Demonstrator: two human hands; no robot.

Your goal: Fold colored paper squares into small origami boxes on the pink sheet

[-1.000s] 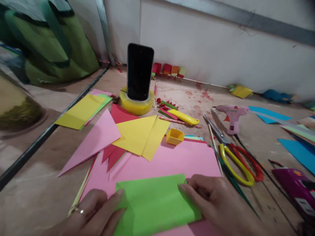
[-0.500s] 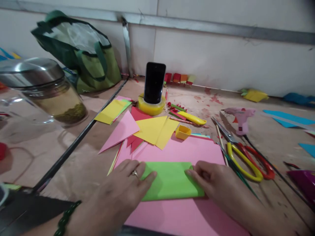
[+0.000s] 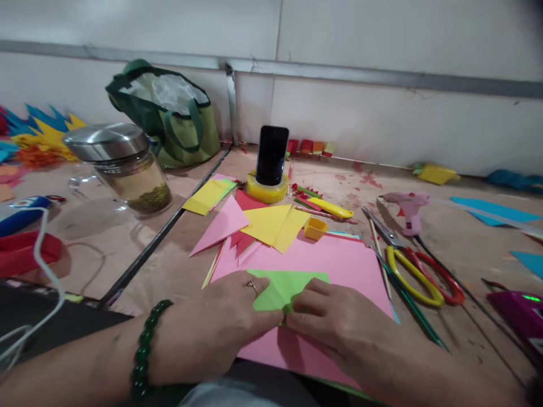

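A folded sheet of green paper (image 3: pixel 288 285) lies on a stack of pink paper (image 3: pixel 339 254). My left hand (image 3: pixel 224 319), with a ring and a green bead bracelet, covers the green paper's left side, its thumb reaching to the near edge. At that same edge my right hand (image 3: pixel 339 322) pinches the paper with curled fingers and thumb, close to the left thumb tip. The near part of the green paper is mostly hidden under both hands. Just beyond lie yellow folded pieces (image 3: pixel 265 223), a pink folded triangle (image 3: pixel 220 226) and a small yellow paper box (image 3: pixel 315 228).
Scissors (image 3: pixel 411 271), a green pencil-like stick (image 3: pixel 418 311) and a pink glue gun (image 3: pixel 409 209) lie on the right. A phone (image 3: pixel 272 155) stands in a tape roll (image 3: pixel 267 189). A glass tea jar (image 3: pixel 131 175) and green bag (image 3: pixel 186 133) are on the left.
My hands have come together at the near middle of the green paper; the right moved left from the paper's right end. The view has shifted left and up.
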